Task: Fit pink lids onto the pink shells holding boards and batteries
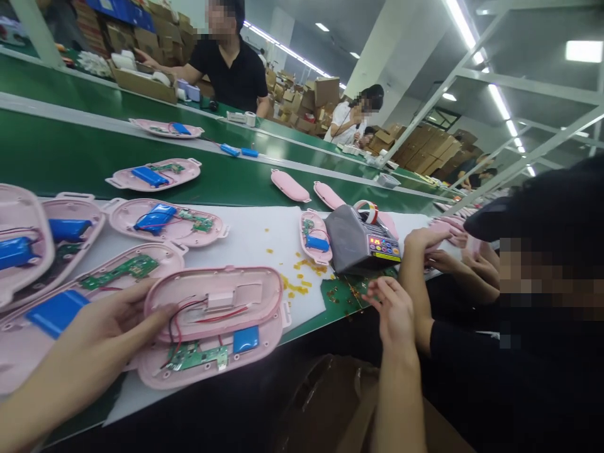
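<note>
My left hand [136,314] grips the left end of a pink plastic shell half [264,289], thumb on its inner side. This half is tilted over a second pink shell half [274,352], which holds a green circuit board [201,357] and a blue battery pack [246,340]. Red and black wires run between the halves. My right hand [394,308] is raised just in front of a grey tape dispenser [346,242] with a lit display. Its fingers are loosely curled and apart, and nothing shows in them. Scraps of amber tape [297,289] lie left of the dispenser.
Several open pink shells [170,223] with batteries and boards crowd the left side. Another open shell [309,226] lies against the dispenser. Closed pink shells [290,185] rest on the green bench [236,182]. A co-worker's arm [418,283] is close on my right.
</note>
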A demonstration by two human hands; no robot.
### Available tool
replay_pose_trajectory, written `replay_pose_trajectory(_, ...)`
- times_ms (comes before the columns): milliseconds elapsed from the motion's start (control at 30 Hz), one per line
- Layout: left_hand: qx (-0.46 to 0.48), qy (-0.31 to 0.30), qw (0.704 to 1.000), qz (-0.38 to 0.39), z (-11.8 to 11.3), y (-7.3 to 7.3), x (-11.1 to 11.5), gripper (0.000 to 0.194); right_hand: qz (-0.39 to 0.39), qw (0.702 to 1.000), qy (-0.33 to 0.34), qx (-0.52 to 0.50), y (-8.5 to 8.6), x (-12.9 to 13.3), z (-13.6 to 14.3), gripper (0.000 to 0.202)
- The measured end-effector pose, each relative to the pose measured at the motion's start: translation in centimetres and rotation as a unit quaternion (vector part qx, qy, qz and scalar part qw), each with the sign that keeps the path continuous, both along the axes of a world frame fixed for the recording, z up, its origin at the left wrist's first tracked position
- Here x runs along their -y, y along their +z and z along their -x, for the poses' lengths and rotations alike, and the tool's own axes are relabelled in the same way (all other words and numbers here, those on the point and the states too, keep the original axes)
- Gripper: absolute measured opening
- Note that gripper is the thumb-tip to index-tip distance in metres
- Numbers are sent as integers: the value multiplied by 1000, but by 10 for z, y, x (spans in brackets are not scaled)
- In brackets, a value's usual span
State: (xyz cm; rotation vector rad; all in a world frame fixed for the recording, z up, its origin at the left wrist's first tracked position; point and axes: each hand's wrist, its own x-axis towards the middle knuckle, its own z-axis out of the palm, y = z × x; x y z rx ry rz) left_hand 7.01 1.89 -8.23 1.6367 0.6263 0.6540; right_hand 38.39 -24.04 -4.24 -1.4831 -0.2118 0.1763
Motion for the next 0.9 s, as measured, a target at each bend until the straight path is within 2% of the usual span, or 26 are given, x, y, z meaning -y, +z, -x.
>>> replay_pose_trajectory(67, -51, 33, 998, -12, -2, 22, 10, 27, 39, 991, 83, 101, 15, -12, 36, 31)
replay_pose_trajectory(133, -54, -7, 997, 48, -4, 38, 17, 32, 92, 946, 205, 232, 35, -36, 74, 25)
replay_pose_trajectory(167, -35, -25, 996, 74, -5, 43, 19, 31, 127, 907, 269, 298, 46, -52, 91, 24)
replay_pose_trajectory(267, 16, -55, 991, 121, -5, 46, 19, 23, 226, 753, 420, 454, 68, -106, 130, 20)
replay_pose_trajectory(333, 35, -65, 990, 123, -4, 42, 18, 18, 269, 666, 463, 520, 71, -138, 144, 19)
replay_pose_trajectory(400, 47, -72, 991, 100, -2, 38, 18, 15, 299, 608, 470, 565, 66, -158, 149, 21)
replay_pose_trajectory(500, 41, -63, 996, 55, -1, 34, 18, 13, 331, 572, 454, 598, 57, -166, 149, 23)
replay_pose_trajectory(700, 5, -9, 1000, 19, 1, 35, 21, 14, 348, 551, 423, 629, 54, -166, 150, 25)
replay_pose_trajectory(900, 10, -3, 1000, 15, 0, 33, 21, 13, 349, 524, 377, 679, 48, -173, 154, 34)
